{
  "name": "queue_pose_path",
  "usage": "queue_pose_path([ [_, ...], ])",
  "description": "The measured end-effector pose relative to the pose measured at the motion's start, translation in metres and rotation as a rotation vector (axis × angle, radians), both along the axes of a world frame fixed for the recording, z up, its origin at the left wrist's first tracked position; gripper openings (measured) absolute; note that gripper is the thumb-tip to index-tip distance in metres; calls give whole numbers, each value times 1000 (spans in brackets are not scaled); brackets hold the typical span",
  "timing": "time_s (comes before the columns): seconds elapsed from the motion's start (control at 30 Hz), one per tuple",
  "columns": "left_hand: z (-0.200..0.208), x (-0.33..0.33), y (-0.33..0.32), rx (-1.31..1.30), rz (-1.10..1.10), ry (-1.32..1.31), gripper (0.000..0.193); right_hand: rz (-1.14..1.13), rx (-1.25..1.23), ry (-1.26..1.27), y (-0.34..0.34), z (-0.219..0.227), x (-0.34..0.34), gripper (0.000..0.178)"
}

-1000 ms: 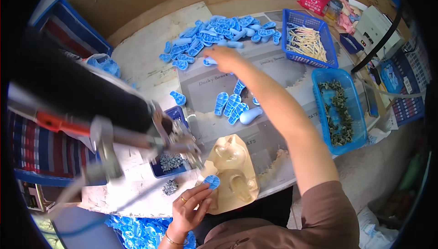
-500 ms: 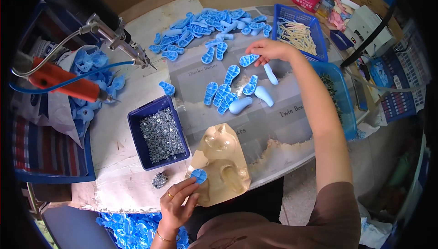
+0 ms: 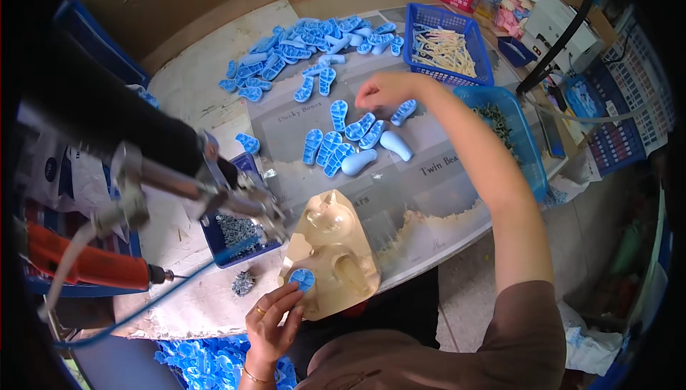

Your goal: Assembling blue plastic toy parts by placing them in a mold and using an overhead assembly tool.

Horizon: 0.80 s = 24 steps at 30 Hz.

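Observation:
My left hand [image 3: 274,320] pinches a round blue ribbed plastic piece [image 3: 302,280] at the near left edge of a beige moulded holder [image 3: 330,247]. This holder has rounded hollows and lies at the table's front edge. My right hand [image 3: 384,91] is above the far side of the table, its fingers curled and smeared by motion; whether it holds anything is hidden. Just below it lie several blue leg-shaped plastic parts, among them a ribbed one [image 3: 359,127] and another [image 3: 404,111]. A smooth-side-up part [image 3: 395,146] rests nearer to me.
Over the dark blue bin [image 3: 214,236] of small metal screws hangs a black tool with a metal bracket [image 3: 236,197]. An orange power screwdriver [image 3: 93,261] hangs at left. Blue parts [image 3: 293,41] are heaped at the back. Right stand a blue basket [image 3: 484,68] and a tub [image 3: 534,154].
My right hand has drawn leftward off a blue part, which now lies nearer the others. Both hanging tools have swung toward me, the black one over the screw bin. My left hand keeps its hold.

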State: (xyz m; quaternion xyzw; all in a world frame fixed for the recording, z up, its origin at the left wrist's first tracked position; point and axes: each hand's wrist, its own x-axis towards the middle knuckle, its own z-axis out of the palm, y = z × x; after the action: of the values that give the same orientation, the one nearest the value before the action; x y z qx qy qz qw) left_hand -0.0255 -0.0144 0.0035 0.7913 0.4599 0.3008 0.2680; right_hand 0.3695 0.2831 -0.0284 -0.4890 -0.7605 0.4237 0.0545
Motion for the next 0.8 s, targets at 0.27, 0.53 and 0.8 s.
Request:
queue_pose_path([
  [0.27, -2, 3, -5, -27, 19, 2, 22, -391, 874, -166, 54, -50, -66, 31],
  [0.53, 0, 0, 1, -12, 26, 20, 21, -185, 648, -509, 18, -4, -125, 40],
  [0.8, 3, 2, 8, -4, 15, 2, 22, -574, 759, -325, 81, -27, -42, 25],
])
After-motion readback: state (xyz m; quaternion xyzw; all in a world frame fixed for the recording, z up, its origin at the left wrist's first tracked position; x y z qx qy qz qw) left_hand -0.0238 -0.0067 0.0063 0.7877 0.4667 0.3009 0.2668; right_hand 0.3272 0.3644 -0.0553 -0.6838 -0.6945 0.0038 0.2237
